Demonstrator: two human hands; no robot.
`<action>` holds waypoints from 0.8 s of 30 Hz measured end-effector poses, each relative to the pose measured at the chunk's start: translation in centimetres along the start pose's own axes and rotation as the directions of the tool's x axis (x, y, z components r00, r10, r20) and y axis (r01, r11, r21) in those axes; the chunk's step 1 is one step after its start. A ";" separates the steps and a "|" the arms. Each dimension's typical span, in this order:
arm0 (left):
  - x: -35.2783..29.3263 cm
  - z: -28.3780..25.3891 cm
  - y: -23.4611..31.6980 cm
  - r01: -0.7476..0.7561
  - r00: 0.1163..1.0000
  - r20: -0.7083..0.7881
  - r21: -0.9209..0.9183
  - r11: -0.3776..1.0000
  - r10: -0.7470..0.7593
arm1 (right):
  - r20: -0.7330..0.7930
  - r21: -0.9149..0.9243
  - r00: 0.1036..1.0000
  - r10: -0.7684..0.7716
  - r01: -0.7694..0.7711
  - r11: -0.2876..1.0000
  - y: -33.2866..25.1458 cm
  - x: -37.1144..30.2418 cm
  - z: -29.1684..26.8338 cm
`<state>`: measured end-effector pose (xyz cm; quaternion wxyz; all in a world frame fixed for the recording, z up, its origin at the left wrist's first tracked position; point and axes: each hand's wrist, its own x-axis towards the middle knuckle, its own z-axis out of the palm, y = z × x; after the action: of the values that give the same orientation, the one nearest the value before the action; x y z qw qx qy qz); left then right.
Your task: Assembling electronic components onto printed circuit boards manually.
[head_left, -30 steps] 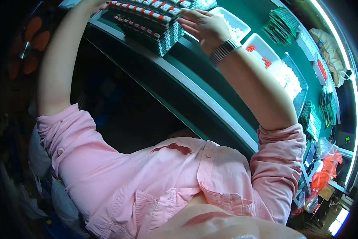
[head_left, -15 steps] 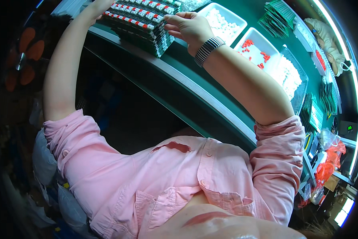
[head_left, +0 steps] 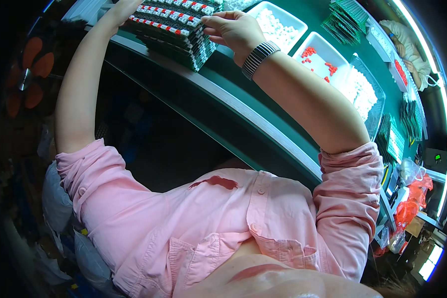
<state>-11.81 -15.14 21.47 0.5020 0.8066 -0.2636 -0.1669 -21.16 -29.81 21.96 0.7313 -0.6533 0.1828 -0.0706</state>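
Observation:
A tall stack of green circuit boards [head_left: 196,52] stands at the table's near edge, upper left. Rows of small red and white blocks [head_left: 166,19] line its top board. My left hand [head_left: 127,9] is at the stack's left side, cut off by the upper edge of the picture, so its fingers are hidden. At the stack's right edge is my right hand [head_left: 237,34], fingers bent and drawn together, their tips beside the end of a block row. Whatever lies between those fingertips is too small to make out. A striped band circles the right wrist.
Right of the stack are a white tray of white pieces [head_left: 300,31], a white tray with red pieces [head_left: 298,55] and a clear box of white pieces [head_left: 363,97]. More green boards [head_left: 344,22] lie farther back. Another person's sleeve [head_left: 407,42] shows at far right.
My right hand has shifted very slightly left and up along the stack's right edge. The left hand stays at the stack's left side, and the whole view has tilted a little.

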 end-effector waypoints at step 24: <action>0.3 -4.7 -3.5 0.047 0.992 -0.122 0.040 0.998 -0.041 | 0.393 -0.496 0.502 -0.770 0.821 0.283 3.6 0.7 -2.4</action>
<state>-8.11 -10.66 20.38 0.4960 0.8314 -0.2183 -0.1230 -21.89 -31.73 18.11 0.3389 -0.8601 -0.1829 -0.3344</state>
